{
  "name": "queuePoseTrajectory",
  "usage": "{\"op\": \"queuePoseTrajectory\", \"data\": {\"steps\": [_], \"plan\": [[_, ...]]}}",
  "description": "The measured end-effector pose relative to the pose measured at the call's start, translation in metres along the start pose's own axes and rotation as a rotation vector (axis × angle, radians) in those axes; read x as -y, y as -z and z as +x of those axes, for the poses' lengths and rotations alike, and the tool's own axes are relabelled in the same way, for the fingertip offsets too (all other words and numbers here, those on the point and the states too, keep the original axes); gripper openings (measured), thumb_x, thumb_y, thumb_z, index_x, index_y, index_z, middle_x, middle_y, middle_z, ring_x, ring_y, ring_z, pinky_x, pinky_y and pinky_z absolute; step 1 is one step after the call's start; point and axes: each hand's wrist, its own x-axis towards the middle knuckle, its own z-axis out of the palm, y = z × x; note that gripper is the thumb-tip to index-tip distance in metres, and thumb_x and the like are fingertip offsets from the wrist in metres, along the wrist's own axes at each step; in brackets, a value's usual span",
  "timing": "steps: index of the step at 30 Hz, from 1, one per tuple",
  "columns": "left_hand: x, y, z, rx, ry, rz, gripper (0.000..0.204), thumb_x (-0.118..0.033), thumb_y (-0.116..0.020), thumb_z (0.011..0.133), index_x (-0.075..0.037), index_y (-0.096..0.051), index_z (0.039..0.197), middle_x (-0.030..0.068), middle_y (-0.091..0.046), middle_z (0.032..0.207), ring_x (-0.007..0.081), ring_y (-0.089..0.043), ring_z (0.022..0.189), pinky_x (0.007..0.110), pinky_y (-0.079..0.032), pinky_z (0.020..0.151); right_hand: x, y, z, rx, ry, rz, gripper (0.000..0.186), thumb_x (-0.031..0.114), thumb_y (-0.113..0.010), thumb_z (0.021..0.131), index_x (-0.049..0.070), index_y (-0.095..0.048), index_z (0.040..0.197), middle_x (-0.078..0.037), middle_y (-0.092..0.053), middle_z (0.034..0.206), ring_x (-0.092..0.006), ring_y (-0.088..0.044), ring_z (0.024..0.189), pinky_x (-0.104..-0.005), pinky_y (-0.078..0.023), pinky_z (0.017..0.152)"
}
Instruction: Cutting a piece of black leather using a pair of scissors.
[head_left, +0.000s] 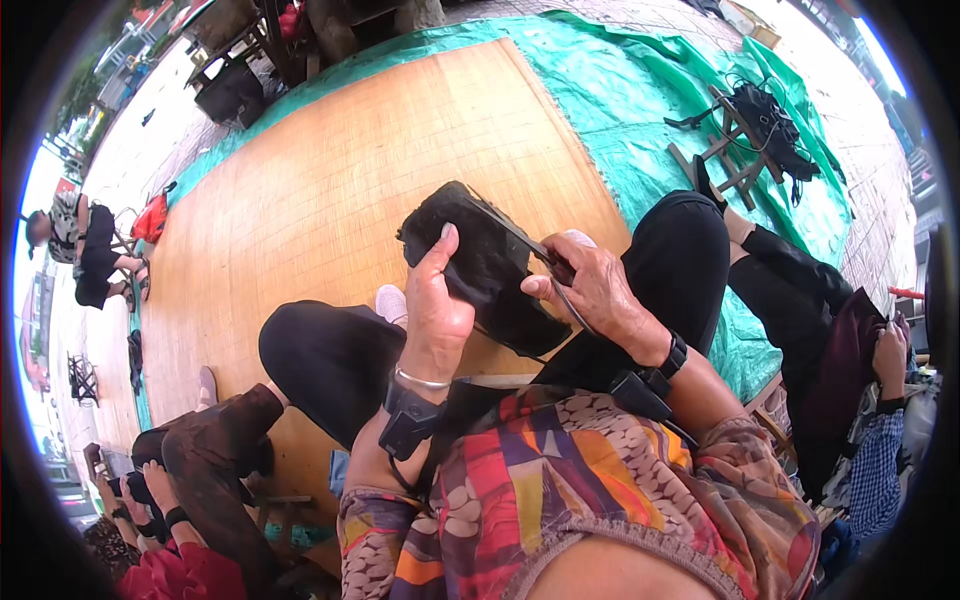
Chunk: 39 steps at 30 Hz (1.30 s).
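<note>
A floppy black piece of material (460,245), like cloth or thin leather, is held up over my lap. My left hand (438,308) grips it, thumb pressed flat on the upper face and the fingers hidden beneath. At its right edge my right hand (600,290) is closed around a dark scissors-like tool (522,236). The tool's long narrow part lies along the edge of the black piece, and a thin curved dark part runs back below the hand. Whether its blades are apart, I cannot tell.
Beneath my feet a tan woven mat (330,170) lies on a green tarp (640,100). A wooden stool (735,150) with black straps stands at the right. People sit close on both sides; another person (85,245) sits at the far left beside a red bag (152,217).
</note>
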Motion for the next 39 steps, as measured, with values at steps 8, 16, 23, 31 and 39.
{"op": "queuePoseTrajectory", "data": {"steps": [8, 16, 23, 31, 39], "plan": [[0.003, 0.007, 0.003, 0.040, 0.027, -0.005, 0.022, -0.013, -0.059, 0.086, -0.002, -0.060, 0.106, 0.0099, -0.064, 0.106, 0.0241, -0.061, 0.098, 0.038, -0.047, 0.091, 0.001, -0.004, -0.003, -0.179, 0.125, -0.252, 0.042, 0.043, -0.068, 0.075, 0.004, -0.056, 0.084, -0.010, -0.052, 0.066, -0.0298, -0.056, 0.058, -0.0354, -0.043, 0.052], [0.007, 0.010, 0.007, 0.028, 0.029, 0.001, 0.023, -0.013, -0.060, 0.086, -0.002, -0.060, 0.105, 0.0099, -0.064, 0.106, 0.0241, -0.061, 0.098, 0.038, -0.046, 0.091, -0.004, -0.004, -0.002, -0.242, 0.188, -0.185, 0.043, 0.045, -0.067, 0.076, 0.003, -0.054, 0.077, -0.012, -0.051, 0.058, -0.0315, -0.053, 0.052, -0.0371, -0.040, 0.050], [0.003, 0.004, 0.001, 0.035, 0.021, 0.011, 0.021, -0.012, -0.061, 0.085, -0.003, -0.061, 0.104, 0.0092, -0.064, 0.105, 0.0233, -0.061, 0.098, 0.038, -0.046, 0.091, -0.013, -0.004, 0.001, -0.136, 0.008, 0.218, 0.058, 0.055, -0.057, 0.082, 0.001, -0.047, 0.063, -0.010, -0.040, 0.046, -0.0263, -0.041, 0.044, -0.0362, -0.032, 0.043], [0.005, 0.006, 0.005, 0.025, -0.011, 0.004, 0.020, -0.007, -0.061, 0.084, -0.003, -0.060, 0.104, 0.0081, -0.064, 0.102, 0.0222, -0.062, 0.095, 0.037, -0.050, 0.085, -0.002, -0.001, -0.006, -0.181, 0.184, -0.008, 0.047, 0.050, -0.063, 0.079, 0.004, -0.054, 0.074, -0.010, -0.048, 0.049, -0.0294, -0.052, 0.048, -0.0374, -0.036, 0.050], [0.010, 0.003, 0.004, -0.007, -0.067, 0.111, 0.024, -0.008, -0.063, 0.083, -0.001, -0.061, 0.105, 0.0084, -0.064, 0.106, 0.0210, -0.061, 0.097, 0.035, -0.047, 0.091, -0.003, -0.002, -0.006, -0.204, 0.177, -0.238, 0.041, 0.040, -0.071, 0.073, 0.004, -0.058, 0.086, -0.010, -0.051, 0.065, -0.0283, -0.055, 0.057, -0.0347, -0.042, 0.051]]}}
